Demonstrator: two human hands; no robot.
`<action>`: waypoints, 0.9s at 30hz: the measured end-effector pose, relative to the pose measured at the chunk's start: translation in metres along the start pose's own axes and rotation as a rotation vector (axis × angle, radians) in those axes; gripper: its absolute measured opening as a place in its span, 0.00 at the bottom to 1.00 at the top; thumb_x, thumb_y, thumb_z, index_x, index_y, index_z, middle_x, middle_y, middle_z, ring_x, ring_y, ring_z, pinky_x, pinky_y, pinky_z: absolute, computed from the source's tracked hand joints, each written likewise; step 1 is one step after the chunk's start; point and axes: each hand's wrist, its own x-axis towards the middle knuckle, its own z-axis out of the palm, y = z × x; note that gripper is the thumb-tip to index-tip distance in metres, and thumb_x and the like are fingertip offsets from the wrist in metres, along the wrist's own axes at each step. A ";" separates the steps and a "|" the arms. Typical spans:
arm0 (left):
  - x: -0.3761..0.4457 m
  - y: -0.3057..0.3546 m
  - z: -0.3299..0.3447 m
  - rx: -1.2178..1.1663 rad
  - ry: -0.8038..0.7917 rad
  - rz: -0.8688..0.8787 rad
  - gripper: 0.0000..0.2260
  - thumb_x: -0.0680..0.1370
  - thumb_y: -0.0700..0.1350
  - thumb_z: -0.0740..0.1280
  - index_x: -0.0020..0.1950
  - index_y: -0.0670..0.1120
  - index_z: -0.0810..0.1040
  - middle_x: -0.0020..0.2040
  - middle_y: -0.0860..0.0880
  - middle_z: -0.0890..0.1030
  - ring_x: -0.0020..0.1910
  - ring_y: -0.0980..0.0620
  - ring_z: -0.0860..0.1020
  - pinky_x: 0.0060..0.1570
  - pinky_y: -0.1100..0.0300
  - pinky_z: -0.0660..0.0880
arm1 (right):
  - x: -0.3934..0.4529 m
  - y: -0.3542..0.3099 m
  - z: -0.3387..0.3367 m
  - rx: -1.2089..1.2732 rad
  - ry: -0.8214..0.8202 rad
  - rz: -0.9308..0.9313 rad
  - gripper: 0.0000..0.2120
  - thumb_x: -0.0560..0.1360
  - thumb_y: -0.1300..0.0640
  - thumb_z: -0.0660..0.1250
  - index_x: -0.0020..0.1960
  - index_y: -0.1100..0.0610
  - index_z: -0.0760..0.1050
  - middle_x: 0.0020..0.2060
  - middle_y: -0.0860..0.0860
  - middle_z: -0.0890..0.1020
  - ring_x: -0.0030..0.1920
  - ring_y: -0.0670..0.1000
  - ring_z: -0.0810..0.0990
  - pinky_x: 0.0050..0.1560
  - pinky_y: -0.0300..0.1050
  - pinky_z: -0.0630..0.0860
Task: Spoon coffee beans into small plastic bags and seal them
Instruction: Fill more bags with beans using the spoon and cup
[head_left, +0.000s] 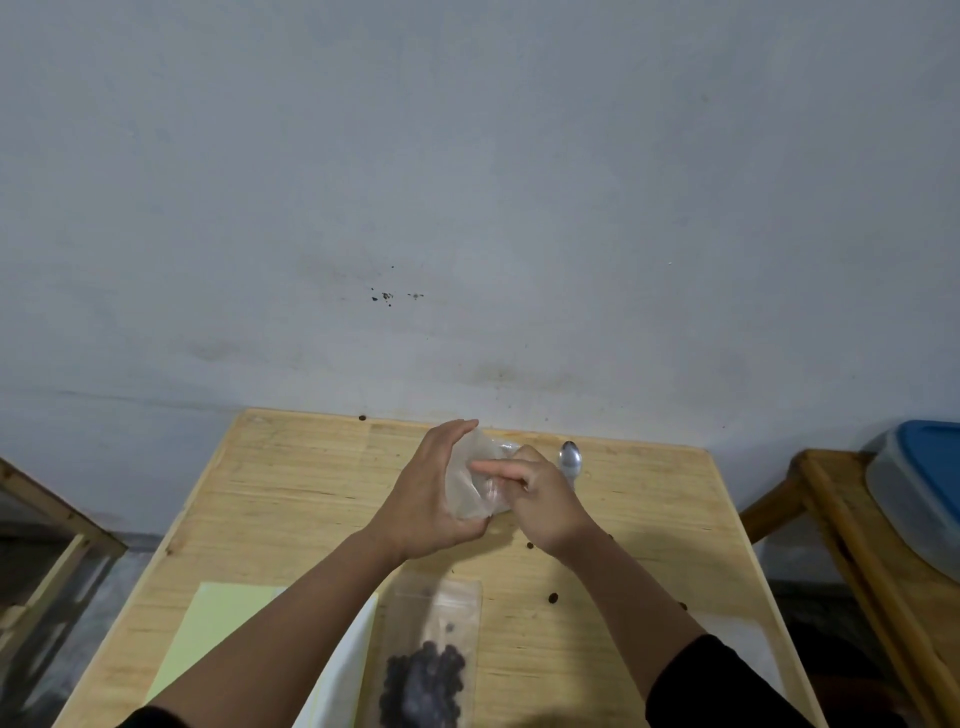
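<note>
A small clear plastic bag (474, 486) is held above the far part of the wooden table (291, 499). My left hand (431, 493) cups its left side, and my right hand (543, 499) pinches its right side with the index finger stretched across the plastic. I cannot tell what is inside it. A metal spoon (570, 460) lies on the table just behind my right hand. Near the front edge lies another clear bag (431, 654), flat, with dark coffee beans heaped at its bottom.
A pale green sheet (218, 629) and a white sheet (345, 675) lie at the front left. Several loose beans (553, 597) are scattered on the right of the table. A blue-lidded plastic container (919, 483) sits on a wooden stand at right. A wall rises right behind the table.
</note>
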 end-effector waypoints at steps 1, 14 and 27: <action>0.000 0.000 0.001 0.010 0.010 0.014 0.42 0.61 0.45 0.75 0.70 0.53 0.59 0.67 0.53 0.65 0.67 0.68 0.60 0.61 0.77 0.58 | 0.000 0.002 0.001 0.013 0.013 0.016 0.16 0.79 0.65 0.57 0.59 0.53 0.79 0.45 0.41 0.71 0.52 0.44 0.74 0.56 0.30 0.71; -0.002 -0.010 0.006 0.015 -0.037 -0.002 0.41 0.63 0.47 0.78 0.71 0.48 0.61 0.68 0.54 0.65 0.67 0.67 0.61 0.63 0.76 0.58 | 0.002 0.012 -0.005 0.000 -0.235 -0.024 0.25 0.80 0.65 0.52 0.58 0.36 0.73 0.58 0.52 0.72 0.59 0.51 0.71 0.56 0.28 0.68; -0.018 -0.022 -0.006 0.025 0.053 -0.212 0.43 0.63 0.55 0.75 0.74 0.52 0.59 0.70 0.58 0.65 0.67 0.61 0.65 0.65 0.64 0.62 | 0.010 0.120 -0.014 -0.297 0.432 0.458 0.10 0.73 0.62 0.66 0.53 0.65 0.77 0.46 0.59 0.80 0.46 0.54 0.75 0.44 0.42 0.66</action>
